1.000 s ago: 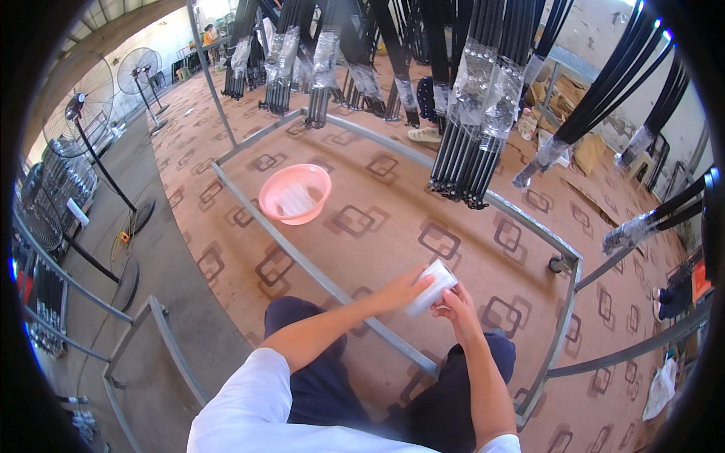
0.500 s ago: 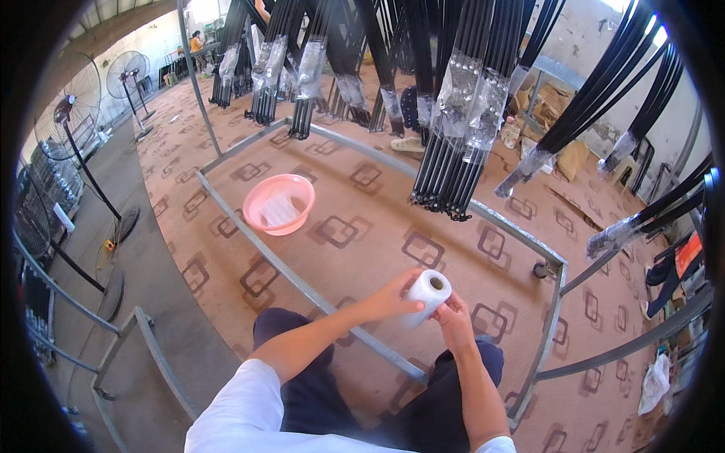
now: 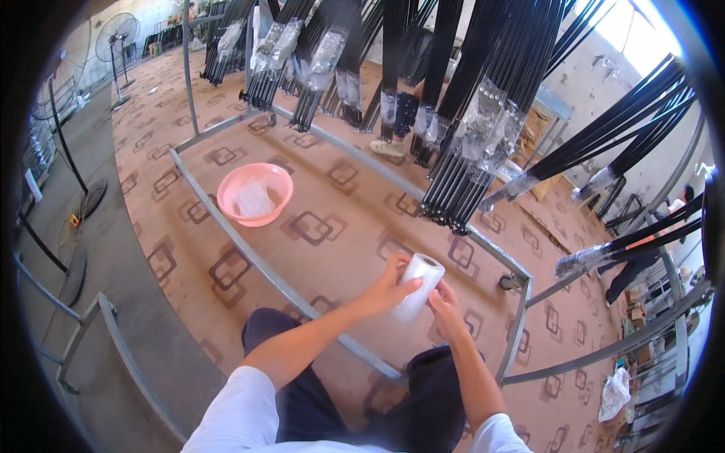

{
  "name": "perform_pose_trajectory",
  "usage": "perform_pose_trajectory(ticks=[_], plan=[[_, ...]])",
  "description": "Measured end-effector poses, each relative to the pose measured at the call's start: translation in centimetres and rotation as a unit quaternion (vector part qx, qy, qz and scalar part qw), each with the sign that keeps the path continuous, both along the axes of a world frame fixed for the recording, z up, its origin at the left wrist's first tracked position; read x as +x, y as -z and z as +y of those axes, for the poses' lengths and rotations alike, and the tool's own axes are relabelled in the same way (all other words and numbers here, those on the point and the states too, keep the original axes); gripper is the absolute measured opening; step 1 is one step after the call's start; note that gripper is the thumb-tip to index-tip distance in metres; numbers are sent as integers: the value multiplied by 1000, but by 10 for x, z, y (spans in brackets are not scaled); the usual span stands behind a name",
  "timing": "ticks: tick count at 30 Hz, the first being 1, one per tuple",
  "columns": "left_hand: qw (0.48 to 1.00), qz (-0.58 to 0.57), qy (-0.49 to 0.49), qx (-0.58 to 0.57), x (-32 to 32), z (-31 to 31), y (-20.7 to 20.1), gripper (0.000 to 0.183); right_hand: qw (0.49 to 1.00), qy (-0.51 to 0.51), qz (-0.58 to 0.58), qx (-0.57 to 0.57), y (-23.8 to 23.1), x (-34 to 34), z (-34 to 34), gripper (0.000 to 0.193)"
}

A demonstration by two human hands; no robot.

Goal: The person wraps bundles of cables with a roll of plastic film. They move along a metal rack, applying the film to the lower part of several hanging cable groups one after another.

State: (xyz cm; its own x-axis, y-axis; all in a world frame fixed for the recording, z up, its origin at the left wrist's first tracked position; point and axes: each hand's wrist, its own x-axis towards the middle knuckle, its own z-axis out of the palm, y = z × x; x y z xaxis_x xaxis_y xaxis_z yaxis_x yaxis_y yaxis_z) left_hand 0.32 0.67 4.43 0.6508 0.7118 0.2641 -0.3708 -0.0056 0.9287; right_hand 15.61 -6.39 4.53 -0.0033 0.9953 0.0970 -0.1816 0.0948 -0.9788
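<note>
A roll of clear plastic film (image 3: 420,281) stands tilted in front of me, its hollow core facing up. My left hand (image 3: 388,288) is closed round its left side, thumb across the front. Against its right side my right hand (image 3: 447,305) has its fingers bent and pressed on the film. Beyond the roll hangs a thick bundle of black rods (image 3: 461,185), with clear film wrapped around it above its lower ends. Neither hand touches this bundle.
A metal frame on castors (image 3: 249,253) runs round the work area at floor level. Inside it, a pink basin (image 3: 283,181) holds pale plastic film. More wrapped bundles (image 3: 321,64) hang at the back. Standing fans (image 3: 117,38) are at far left; another person (image 3: 649,257) is at right.
The view has swung to the right, so the basin and frame appear further left. Both hands keep the roll, which appears slightly lower and further left.
</note>
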Motion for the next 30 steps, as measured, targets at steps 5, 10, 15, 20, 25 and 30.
perform_pose_trajectory(ticks=[5,10,15,20,25,30], plan=[[990,-7,-127,62,-7,17,-6,45,998,-7,55,-6,-11,-22,33,69],[952,25,-233,199,1,31,10,56,996,36,73,-27,-20,-47,45,58],[906,116,-297,278,-2,28,11,69,990,73,109,-45,-10,-47,50,51],[936,86,-228,253,-2,23,12,69,993,57,102,-31,-3,-29,49,49],[978,120,-89,143,-15,30,-17,62,992,-60,108,-34,-8,-5,59,59],[983,82,-131,102,-4,34,-9,49,989,-38,129,-64,-10,5,54,64]])
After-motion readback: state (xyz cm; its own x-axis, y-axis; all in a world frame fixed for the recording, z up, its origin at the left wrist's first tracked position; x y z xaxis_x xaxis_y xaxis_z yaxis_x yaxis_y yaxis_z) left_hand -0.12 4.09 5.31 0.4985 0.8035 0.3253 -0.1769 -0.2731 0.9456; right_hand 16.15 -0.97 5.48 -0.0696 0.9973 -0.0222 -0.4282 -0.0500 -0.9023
